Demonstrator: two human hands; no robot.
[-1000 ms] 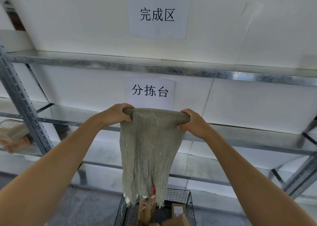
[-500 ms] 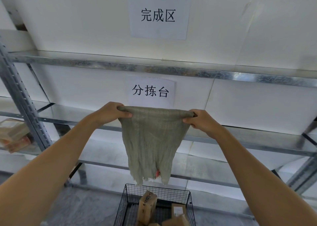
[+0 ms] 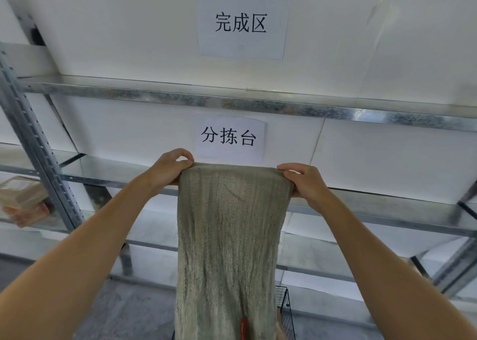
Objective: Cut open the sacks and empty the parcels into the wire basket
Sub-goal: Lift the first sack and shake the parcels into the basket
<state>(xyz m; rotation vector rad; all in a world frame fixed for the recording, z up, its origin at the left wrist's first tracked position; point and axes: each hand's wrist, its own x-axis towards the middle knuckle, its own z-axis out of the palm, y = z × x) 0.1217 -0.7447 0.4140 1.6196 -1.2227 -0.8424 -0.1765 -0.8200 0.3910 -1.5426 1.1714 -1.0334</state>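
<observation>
Grey-green woven sack [image 3: 227, 236] hangs at centre, top edge stretched level, lower end leaving view at 6 o'clock. Left hand [image 3: 167, 168] pinches top corner on 10 o'clock side, fingers curled round cloth. Right hand [image 3: 304, 185] grips opposite corner on 2 o'clock side. Wire basket [image 3: 285, 311] corner shows beside sack at 5 o'clock. Metal shelving [image 3: 232, 102] behind. Brown packages [image 3: 22, 200] on shelf at 9 o'clock.

bright, even light, glare on the steel shelf edge [image 3: 361, 112], wide-angle bending and soft blur at edges.
</observation>
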